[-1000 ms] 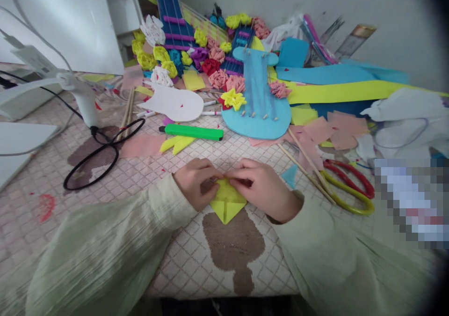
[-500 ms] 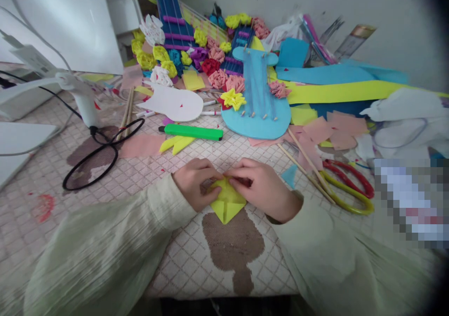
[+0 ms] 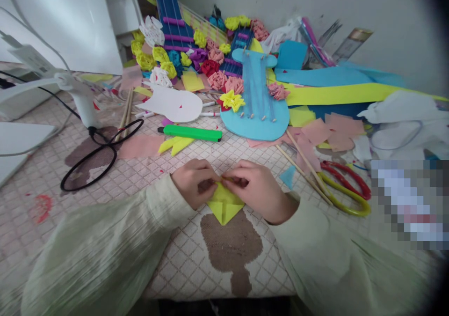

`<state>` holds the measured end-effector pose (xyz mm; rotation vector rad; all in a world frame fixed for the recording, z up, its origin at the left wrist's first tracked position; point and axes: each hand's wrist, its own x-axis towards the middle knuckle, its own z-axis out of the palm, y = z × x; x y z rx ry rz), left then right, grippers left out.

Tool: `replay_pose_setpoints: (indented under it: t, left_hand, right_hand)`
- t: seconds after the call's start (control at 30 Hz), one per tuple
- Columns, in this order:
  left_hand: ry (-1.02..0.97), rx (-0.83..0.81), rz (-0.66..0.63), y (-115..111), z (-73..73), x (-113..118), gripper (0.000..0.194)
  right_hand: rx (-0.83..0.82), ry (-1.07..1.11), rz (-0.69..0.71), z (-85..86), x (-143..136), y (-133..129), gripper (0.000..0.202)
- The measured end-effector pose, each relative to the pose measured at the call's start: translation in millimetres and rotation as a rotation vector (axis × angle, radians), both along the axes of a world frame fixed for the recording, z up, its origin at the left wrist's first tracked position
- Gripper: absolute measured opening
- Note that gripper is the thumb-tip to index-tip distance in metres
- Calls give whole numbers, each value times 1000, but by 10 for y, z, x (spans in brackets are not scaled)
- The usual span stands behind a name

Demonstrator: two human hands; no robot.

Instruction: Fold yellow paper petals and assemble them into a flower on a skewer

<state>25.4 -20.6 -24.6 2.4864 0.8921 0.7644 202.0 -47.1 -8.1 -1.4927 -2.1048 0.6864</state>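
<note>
Between my two hands is a small piece of yellow paper [image 3: 224, 207], folded, with creases across it and one corner pointing towards me. My left hand [image 3: 195, 182] pinches its upper left part between thumb and fingers. On the other side my right hand [image 3: 257, 187] pinches the top corner, its fingertips close to those of the left. The fingers hide the paper's upper edge. Beyond the hands lie a green marker-like stick with black ends [image 3: 192, 132] and yellow paper strips [image 3: 175, 145].
A light-blue paper guitar shape [image 3: 259, 119] with a yellow star lies behind, near crumpled paper flowers [image 3: 210, 68]. Scissors with red and yellow handles [image 3: 345, 194] and wooden sticks [image 3: 305, 168] are at the right. A looped black cable [image 3: 89, 185] and white stand [image 3: 84, 100] are at the left.
The fingertips have drawn slightly closer together at the paper's top corner. The view has shifted a little; the other things lie as before.
</note>
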Motion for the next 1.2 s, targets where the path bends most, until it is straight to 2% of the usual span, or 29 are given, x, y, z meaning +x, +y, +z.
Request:
replay_pose_setpoints:
  t: [0.23, 0.5, 0.7, 0.97, 1.2]
  left_hand:
    - [29, 45, 19, -21, 1, -7, 20]
    - [194, 262, 87, -107, 68, -3, 19]
    - [302, 374, 51, -167, 167, -32, 19]
    - [345, 367, 34, -165, 229, -114, 31]
    - [274, 264, 53, -109, 137, -99, 34]
  right_hand:
    - [-13, -8, -12, 29, -4, -3, 12]
    - [-10, -9, -15, 12, -3, -8, 13]
    - [-7, -2, -17, 23, 0, -6, 14]
    - [-9, 19, -8, 13, 6, -10, 14]
    - [-13, 95, -57, 92, 68, 56, 18]
